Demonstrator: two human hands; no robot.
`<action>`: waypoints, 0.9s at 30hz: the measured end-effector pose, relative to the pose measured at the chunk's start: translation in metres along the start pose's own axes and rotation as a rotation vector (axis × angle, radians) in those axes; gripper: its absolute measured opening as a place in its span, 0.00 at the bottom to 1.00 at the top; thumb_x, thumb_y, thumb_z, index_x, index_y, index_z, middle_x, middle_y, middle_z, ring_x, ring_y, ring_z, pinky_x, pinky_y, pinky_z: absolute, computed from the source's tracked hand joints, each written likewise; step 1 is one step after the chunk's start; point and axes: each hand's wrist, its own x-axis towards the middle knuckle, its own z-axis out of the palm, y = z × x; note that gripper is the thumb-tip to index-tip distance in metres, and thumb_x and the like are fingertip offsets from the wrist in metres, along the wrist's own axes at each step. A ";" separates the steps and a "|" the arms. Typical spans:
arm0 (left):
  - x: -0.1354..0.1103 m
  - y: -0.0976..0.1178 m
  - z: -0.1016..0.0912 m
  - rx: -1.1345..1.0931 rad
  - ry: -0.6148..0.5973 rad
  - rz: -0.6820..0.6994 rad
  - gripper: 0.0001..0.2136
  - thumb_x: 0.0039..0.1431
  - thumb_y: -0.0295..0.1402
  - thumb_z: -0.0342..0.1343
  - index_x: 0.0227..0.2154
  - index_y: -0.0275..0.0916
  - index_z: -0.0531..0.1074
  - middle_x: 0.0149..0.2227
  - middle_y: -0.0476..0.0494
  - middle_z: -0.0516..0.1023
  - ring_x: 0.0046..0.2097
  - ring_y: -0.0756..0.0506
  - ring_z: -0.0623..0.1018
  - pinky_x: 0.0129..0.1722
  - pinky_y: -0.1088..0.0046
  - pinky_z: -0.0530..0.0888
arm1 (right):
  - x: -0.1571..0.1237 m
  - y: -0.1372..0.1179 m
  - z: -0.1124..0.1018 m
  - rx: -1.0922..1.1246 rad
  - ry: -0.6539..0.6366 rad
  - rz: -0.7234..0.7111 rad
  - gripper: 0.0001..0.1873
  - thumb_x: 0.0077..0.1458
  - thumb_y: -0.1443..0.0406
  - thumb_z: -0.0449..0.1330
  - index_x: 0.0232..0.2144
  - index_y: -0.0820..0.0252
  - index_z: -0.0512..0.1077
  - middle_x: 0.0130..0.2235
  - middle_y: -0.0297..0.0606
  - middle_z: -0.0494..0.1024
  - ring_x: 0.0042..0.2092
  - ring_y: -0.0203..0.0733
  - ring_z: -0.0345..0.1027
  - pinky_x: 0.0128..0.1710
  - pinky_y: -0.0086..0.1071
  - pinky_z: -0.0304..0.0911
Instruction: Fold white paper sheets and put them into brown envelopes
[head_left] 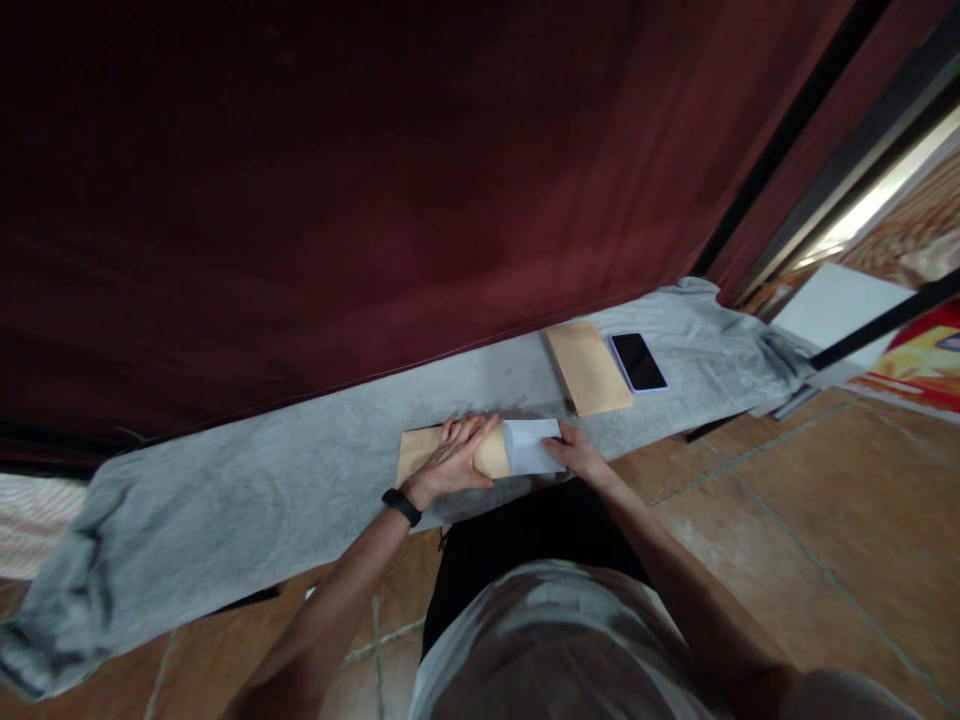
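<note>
A tan paper envelope (491, 458) lies on the cloth-covered bench in front of me. My left hand (455, 458), with a black band at the wrist, grips it from above, fingers across its far edge and thumb at the near side. Out of the envelope's right end sticks a folded sheet of white paper (529, 447), its left part hidden inside. My right hand (576, 450) pinches the free right end of this sheet; the thumb and fingertips are partly covered.
A stack of tan envelopes (589, 367) sits farther back on the right, beside a phone (638, 362) with a dark screen. Grey cloth (247, 500) covers the narrow bench. Behind it hangs a dark red curtain (390, 200). A black pole (780, 150) stands at the right.
</note>
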 end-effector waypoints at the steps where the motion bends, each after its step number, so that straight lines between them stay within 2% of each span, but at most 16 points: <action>1: 0.000 0.002 0.000 -0.001 0.005 0.010 0.61 0.41 0.48 0.72 0.72 0.46 0.37 0.68 0.31 0.56 0.70 0.31 0.54 0.69 0.45 0.42 | 0.000 0.000 -0.002 0.027 -0.024 0.009 0.16 0.49 0.57 0.60 0.37 0.62 0.74 0.28 0.34 0.76 0.26 0.37 0.67 0.26 0.29 0.63; 4: 0.002 0.010 0.000 -0.017 0.014 0.040 0.61 0.42 0.48 0.71 0.72 0.45 0.36 0.68 0.32 0.55 0.70 0.32 0.54 0.69 0.46 0.41 | 0.000 0.000 0.003 0.047 -0.043 0.026 0.16 0.48 0.57 0.60 0.36 0.61 0.74 0.27 0.33 0.76 0.26 0.36 0.66 0.25 0.28 0.62; 10: 0.008 0.022 0.003 -0.025 0.054 0.071 0.60 0.44 0.47 0.71 0.72 0.45 0.35 0.69 0.32 0.54 0.71 0.32 0.53 0.70 0.45 0.42 | -0.004 0.003 0.037 0.076 0.033 -0.052 0.17 0.53 0.55 0.59 0.40 0.60 0.75 0.31 0.34 0.78 0.30 0.37 0.69 0.29 0.29 0.64; 12: 0.005 0.021 0.003 -0.021 0.086 0.069 0.60 0.44 0.46 0.71 0.72 0.44 0.35 0.69 0.31 0.54 0.71 0.32 0.54 0.70 0.45 0.43 | -0.004 0.003 0.038 0.060 0.066 -0.064 0.17 0.55 0.53 0.57 0.39 0.60 0.75 0.31 0.33 0.77 0.30 0.38 0.68 0.30 0.29 0.64; 15: 0.001 0.021 0.002 -0.013 0.139 0.076 0.60 0.43 0.45 0.71 0.72 0.43 0.36 0.68 0.30 0.56 0.70 0.32 0.55 0.69 0.44 0.45 | -0.007 0.001 0.032 0.027 0.078 -0.065 0.16 0.56 0.53 0.57 0.32 0.59 0.75 0.27 0.32 0.74 0.29 0.38 0.66 0.30 0.30 0.62; 18: 0.002 0.027 0.001 -0.009 0.170 0.104 0.58 0.44 0.45 0.71 0.72 0.42 0.38 0.67 0.30 0.57 0.70 0.31 0.56 0.69 0.43 0.45 | -0.011 -0.004 0.031 -0.134 0.078 -0.132 0.14 0.57 0.57 0.57 0.28 0.58 0.77 0.28 0.34 0.73 0.32 0.39 0.67 0.35 0.32 0.63; 22: 0.007 0.036 0.002 -0.005 0.199 0.104 0.55 0.46 0.44 0.69 0.71 0.41 0.41 0.67 0.30 0.58 0.69 0.31 0.57 0.69 0.43 0.45 | -0.015 -0.012 0.040 -0.530 0.274 -0.191 0.11 0.58 0.60 0.59 0.33 0.55 0.81 0.39 0.42 0.75 0.44 0.46 0.66 0.47 0.38 0.62; 24: 0.008 0.038 0.003 0.006 0.205 0.102 0.54 0.47 0.44 0.68 0.71 0.41 0.41 0.67 0.30 0.59 0.69 0.32 0.57 0.69 0.43 0.45 | -0.014 -0.012 0.046 -0.547 0.311 -0.172 0.09 0.58 0.62 0.60 0.34 0.55 0.81 0.43 0.43 0.76 0.46 0.46 0.66 0.49 0.39 0.62; 27: 0.009 0.038 0.005 0.024 0.196 0.110 0.54 0.47 0.43 0.68 0.71 0.41 0.42 0.67 0.30 0.59 0.69 0.32 0.58 0.70 0.44 0.44 | -0.010 -0.008 0.053 -0.425 0.233 -0.154 0.10 0.57 0.68 0.58 0.32 0.57 0.80 0.39 0.41 0.78 0.40 0.42 0.69 0.43 0.32 0.63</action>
